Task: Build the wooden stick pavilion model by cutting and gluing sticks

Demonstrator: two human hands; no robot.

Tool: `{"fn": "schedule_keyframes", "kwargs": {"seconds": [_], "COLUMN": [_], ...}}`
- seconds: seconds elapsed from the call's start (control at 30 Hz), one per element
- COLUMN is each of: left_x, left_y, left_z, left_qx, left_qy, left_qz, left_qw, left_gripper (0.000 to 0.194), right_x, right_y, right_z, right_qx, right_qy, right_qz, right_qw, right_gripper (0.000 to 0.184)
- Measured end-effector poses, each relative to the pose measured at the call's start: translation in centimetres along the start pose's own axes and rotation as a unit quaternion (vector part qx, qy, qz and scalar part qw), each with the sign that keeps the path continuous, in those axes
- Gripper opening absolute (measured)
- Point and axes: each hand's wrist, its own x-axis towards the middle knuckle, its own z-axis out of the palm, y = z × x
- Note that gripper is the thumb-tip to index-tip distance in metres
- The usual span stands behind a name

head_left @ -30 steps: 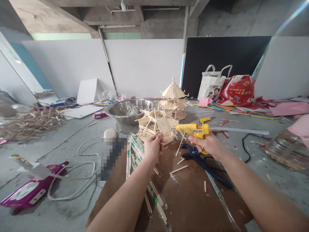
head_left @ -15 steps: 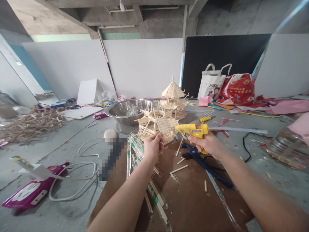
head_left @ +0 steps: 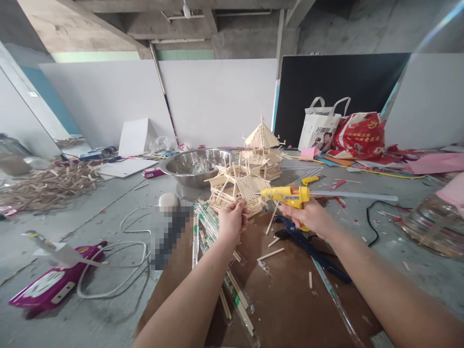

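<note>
My right hand is wrapped round the handle of a yellow hot glue gun, a clear glue stick poking from its back. The nozzle points left, close to the slatted panel of a model building made of wooden sticks. At the model's near edge is my left hand, its thumb and fingers pinched together; what lies between them is too small to make out. Behind stands a stick-built tower with a pointed roof. Wrapped chopsticks lie under and beside my left forearm.
A brown board bears loose stick pieces and a blue-handled cutter. To the left are a steel basin, a purple power strip with a white cable, and a stick pile. Bags stand behind; a large bottle is at right.
The glue gun has shifted slightly left, its nozzle nearer the model's slatted panel. My left hand keeps its pinch at the model's edge. The whole view has moved a little.
</note>
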Motion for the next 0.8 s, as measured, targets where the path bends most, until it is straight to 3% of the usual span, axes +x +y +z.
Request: {"fn": "schedule_keyframes", "kwargs": {"seconds": [0.8], "left_x": [-0.77], "left_y": [-0.43], "left_z": [-0.46], "left_qx": [0.014], "left_qy": [-0.006], "left_qz": [-0.018], "left_qw": [1.000], "left_gripper": [0.029], "right_x": [-0.15], "right_y": [0.31], "right_z": [-0.67], "right_qx": [0.050], "right_qy": [0.031], "right_qz": [-0.002], "right_qw": [0.998], "right_gripper": [0.026]}}
